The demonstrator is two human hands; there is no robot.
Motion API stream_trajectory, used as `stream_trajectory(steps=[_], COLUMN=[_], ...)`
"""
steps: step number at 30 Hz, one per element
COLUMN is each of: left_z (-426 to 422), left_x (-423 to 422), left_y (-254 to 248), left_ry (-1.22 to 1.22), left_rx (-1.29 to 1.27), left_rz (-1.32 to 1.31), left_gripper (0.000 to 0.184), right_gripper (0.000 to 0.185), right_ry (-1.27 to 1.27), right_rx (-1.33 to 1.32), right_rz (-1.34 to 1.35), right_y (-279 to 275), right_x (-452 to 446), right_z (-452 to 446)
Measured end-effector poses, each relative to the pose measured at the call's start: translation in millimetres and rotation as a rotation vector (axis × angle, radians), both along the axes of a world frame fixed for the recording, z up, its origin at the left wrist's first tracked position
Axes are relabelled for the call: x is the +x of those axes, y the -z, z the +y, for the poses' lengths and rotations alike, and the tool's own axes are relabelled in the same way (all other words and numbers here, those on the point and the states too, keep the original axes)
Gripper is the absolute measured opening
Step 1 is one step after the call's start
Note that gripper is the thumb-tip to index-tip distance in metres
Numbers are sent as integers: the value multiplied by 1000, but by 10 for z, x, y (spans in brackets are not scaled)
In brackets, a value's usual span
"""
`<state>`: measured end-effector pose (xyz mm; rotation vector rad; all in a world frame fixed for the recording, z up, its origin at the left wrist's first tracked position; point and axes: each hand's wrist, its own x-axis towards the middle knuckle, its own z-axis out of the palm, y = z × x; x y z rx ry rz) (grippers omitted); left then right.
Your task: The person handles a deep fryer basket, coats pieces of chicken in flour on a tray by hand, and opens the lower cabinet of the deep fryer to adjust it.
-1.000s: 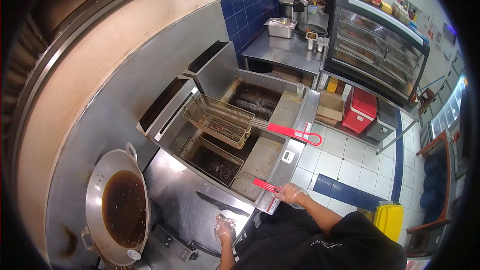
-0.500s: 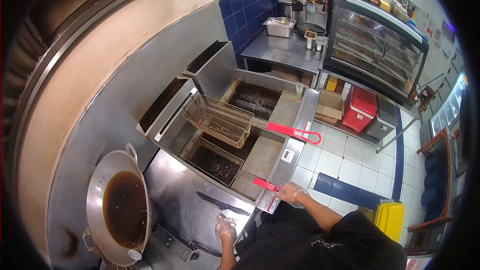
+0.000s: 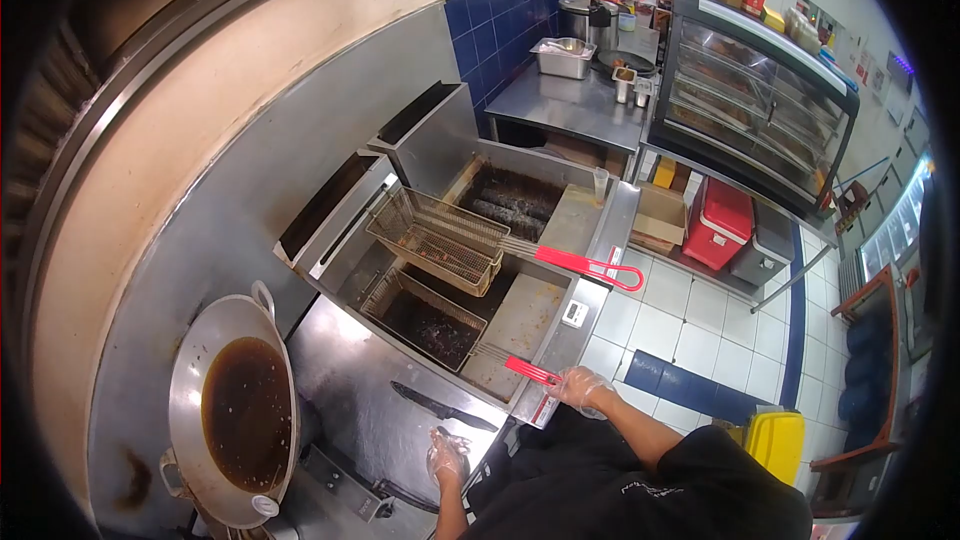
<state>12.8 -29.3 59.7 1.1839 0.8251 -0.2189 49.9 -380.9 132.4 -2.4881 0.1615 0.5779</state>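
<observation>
My right hand (image 3: 583, 389), in a clear plastic glove, is closed around the end of the red handle (image 3: 530, 370) of a fryer basket (image 3: 428, 318). That wire basket sits low in the dark oil of the near fryer well. A second fryer basket (image 3: 437, 237) with a red handle rests higher, beside it, and nobody holds it. My left hand (image 3: 448, 457), also gloved, hovers by the steel counter with its fingers loosely apart; I see nothing held in it. Close to it on the counter lies a black-handled knife (image 3: 440, 406).
A large wok (image 3: 182, 395) of brown oil stands at left with a dial thermometer (image 3: 264, 506). A small white timer (image 3: 574, 313) sits on the fryer's front edge. Beyond are a steel table (image 3: 560, 105), a glass display cabinet (image 3: 750, 80), a red cooler (image 3: 718, 218) and a yellow bin (image 3: 775, 448).
The view has shifted very slightly. My right hand stays on the basket handle, and my left hand has hardly moved beside the knife.
</observation>
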Motion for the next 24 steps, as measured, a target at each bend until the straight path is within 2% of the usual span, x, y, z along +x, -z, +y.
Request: stream_trajectory(steps=[10,16,18,24], left_z=[10,25,21,15], left_x=[7,22,15,25], left_y=[-24,69,43,71], left_ry=[24,-23,-8,-16], left_rx=[2,-56,-40,-36], left_rz=[-4,-18,-25,-37], left_gripper=[68,67,67,69], right_gripper=[63,60,52,50], right_ry=[-4,23,7,-2], right_rx=[5,30,-25,-26], right_rz=[-1,-17,67,55], right_y=[50,-25,-38,-80], right_x=[-7,-13,12,4], right_z=[12,28,35,41])
